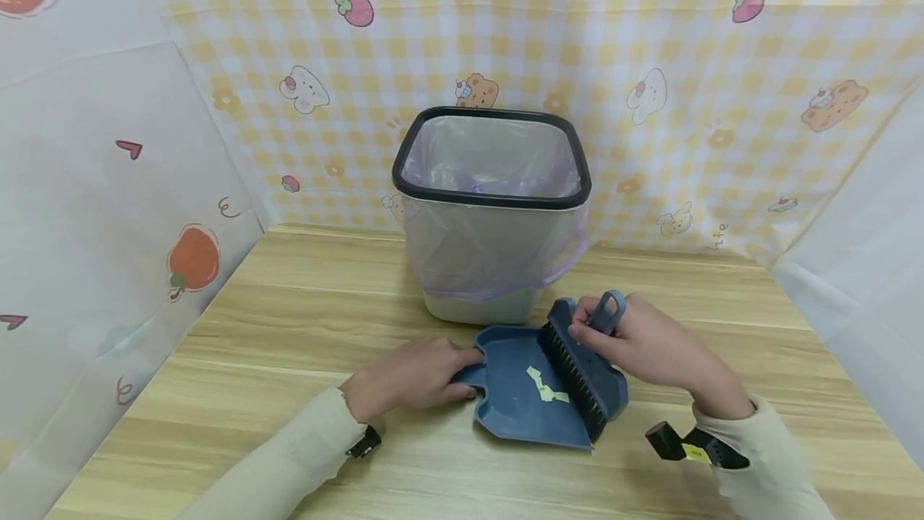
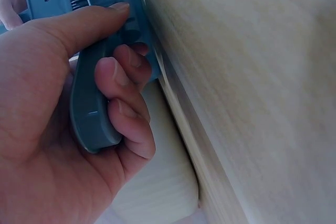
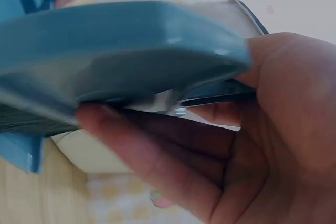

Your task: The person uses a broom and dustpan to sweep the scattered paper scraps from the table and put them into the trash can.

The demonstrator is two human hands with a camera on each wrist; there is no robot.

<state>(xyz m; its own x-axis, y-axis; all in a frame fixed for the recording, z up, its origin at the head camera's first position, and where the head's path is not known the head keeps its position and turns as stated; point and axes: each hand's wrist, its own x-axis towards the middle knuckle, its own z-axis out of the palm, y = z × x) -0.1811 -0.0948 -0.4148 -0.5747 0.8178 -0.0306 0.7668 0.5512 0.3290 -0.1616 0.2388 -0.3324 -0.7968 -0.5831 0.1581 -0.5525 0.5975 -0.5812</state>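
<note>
A blue dustpan (image 1: 508, 408) lies on the table, its handle (image 2: 90, 106) gripped by my left hand (image 1: 426, 375). In the left wrist view the fingers curl round that handle, with the thumb stretched along its top. My right hand (image 1: 653, 343) holds a blue hand brush (image 1: 602, 379) by its short looped handle (image 1: 606, 313). Tilted, the brush has its dark bristles (image 1: 573, 379) over the pan's right side. Pale yellow scraps (image 1: 546, 393) are on the pan, left of the bristles. Close and blurred, the brush (image 3: 121, 30) fills much of the right wrist view.
Just behind the dustpan stands a pale bin (image 1: 480, 311) with a black rim (image 1: 498, 201) and a translucent purple liner (image 1: 491, 255). The wooden table (image 1: 289, 295) ends at a checked cloth (image 1: 346, 135) at the back. White patterned cloth (image 1: 87, 207) hangs along the left.
</note>
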